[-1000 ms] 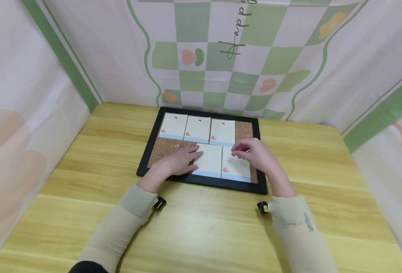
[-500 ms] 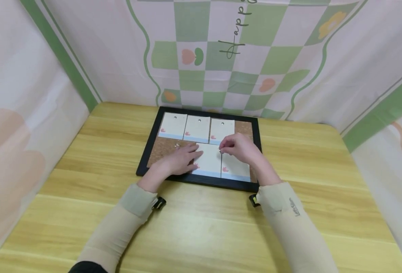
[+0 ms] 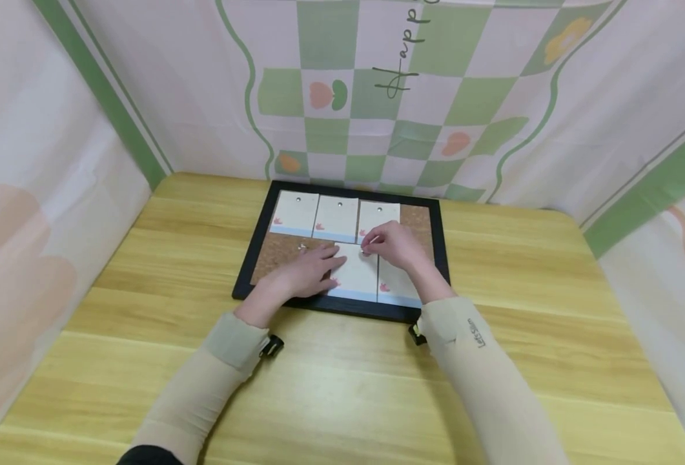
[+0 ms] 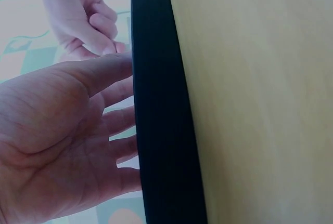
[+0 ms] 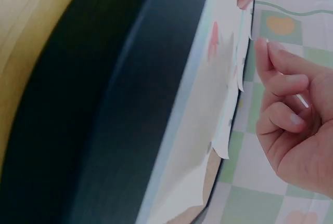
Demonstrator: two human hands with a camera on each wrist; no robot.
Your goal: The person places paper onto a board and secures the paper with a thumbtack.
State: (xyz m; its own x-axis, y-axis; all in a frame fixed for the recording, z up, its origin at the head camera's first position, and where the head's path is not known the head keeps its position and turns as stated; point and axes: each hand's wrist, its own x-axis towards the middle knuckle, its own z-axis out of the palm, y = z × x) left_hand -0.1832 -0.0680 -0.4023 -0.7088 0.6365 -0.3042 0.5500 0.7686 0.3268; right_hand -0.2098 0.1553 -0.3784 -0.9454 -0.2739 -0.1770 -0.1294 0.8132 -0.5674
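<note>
A black-framed corkboard (image 3: 269,258) lies on the table with paper cards on it. My left hand (image 3: 303,274) rests with straight, spread fingers on the left part of the lower middle card (image 3: 355,274). Above that card's top part, the thumb and index finger of my right hand (image 3: 396,244) pinch a small silvery push pin (image 3: 365,252). In the right wrist view only a pale tip shows between the fingertips. Beside it lies the lower right card (image 3: 399,284), partly covered by the right wrist. More small pins (image 3: 303,247) sit on the cork near my left hand's fingers.
Along the board's top are a left card (image 3: 292,216), a middle card (image 3: 336,223) and a right card (image 3: 379,213), each with a round metal pin head. The wooden table (image 3: 342,374) extends around the board. A patterned curtain (image 3: 371,129) hangs directly behind it.
My right hand has moved left with the push pin, from over the lower right card to over the lower middle card. My left hand stays in place.
</note>
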